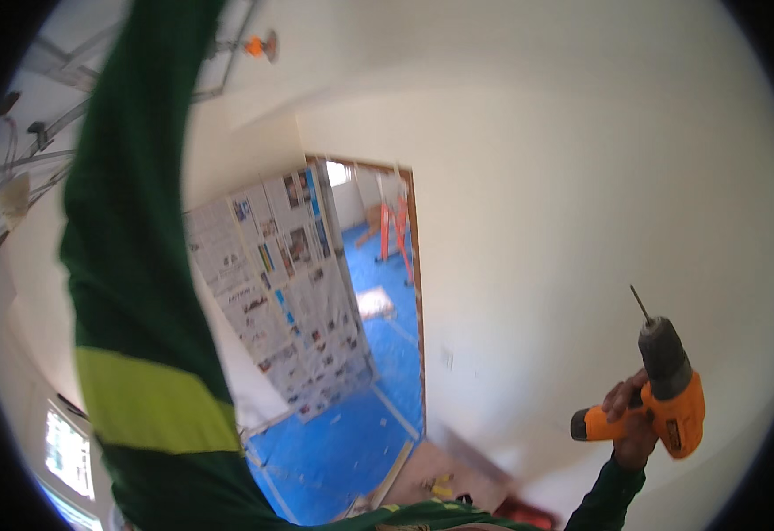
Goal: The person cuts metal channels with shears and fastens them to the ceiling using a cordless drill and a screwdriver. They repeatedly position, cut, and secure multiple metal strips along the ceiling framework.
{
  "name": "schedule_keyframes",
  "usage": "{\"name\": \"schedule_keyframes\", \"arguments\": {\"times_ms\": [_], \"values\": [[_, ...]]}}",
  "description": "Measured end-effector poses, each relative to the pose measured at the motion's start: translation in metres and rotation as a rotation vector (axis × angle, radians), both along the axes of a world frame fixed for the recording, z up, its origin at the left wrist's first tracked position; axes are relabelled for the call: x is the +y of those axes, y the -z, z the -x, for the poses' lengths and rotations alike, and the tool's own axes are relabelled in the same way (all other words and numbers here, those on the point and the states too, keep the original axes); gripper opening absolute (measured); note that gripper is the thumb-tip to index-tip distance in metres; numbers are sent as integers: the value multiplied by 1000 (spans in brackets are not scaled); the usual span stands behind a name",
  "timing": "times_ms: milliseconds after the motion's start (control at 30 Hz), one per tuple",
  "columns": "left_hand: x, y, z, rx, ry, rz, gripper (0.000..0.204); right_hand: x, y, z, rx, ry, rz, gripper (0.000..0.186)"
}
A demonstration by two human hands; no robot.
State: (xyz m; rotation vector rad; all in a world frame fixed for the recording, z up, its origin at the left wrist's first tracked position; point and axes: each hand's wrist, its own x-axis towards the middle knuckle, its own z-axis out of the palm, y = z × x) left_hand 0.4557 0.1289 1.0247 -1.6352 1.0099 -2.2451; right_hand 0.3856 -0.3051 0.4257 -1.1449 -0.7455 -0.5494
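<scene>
My right hand [630, 416] is wrapped round the handle of an orange and black cordless drill [677, 411] at the lower right. The drill is tilted upward, and a thin drill bit [640, 303] in its chuck points up, apart from the pale wall behind it. On the left my left arm [139, 265] is raised, in a dark green sleeve with a yellow-green band. It runs out past the top edge, so my left hand is out of sight. Near that sleeve's upper part, an orange and grey fitting [259, 46] shows beside the metal ceiling framing.
A door [281, 283] covered with newspaper stands open beside a brown-framed doorway [415, 292]. Blue sheeting [334, 451] covers the floor; a red ladder [394, 228] stands beyond. Metal framing [60, 75] runs overhead at left. Small items lie on a brownish board [422, 465] below.
</scene>
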Motion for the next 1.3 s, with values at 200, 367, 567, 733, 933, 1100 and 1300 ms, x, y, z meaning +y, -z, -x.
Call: {"name": "schedule_keyframes", "arguments": {"times_ms": [200, 367, 567, 733, 933, 1100, 1300], "values": [[-29, 23, 13, -8, 93, 61, 99, 31, -39, 23, -279, 265, 8, 48], [-36, 57, -1, -224, 180, 147, 70, 56, -65, 46, -359, 442, 1, 51], [-64, 72, 1, -389, 384, 344, 54, 55, -74, 92, -454, 631, 63, 55], [-60, 65, 6, -168, 468, 198, 43, 62, -79, 124, -467, 657, 116, 51], [-59, 50, 11, -148, 603, 104, 44, 64, -70, 136, -375, 716, 45, 60], [-67, 50, 10, -267, 596, 93, 47, 63, -52, 129, -331, 673, -9, 64], [-60, 53, 2, -160, 444, 158, 52, 70, -52, 128, -367, 702, -41, 61]]}}
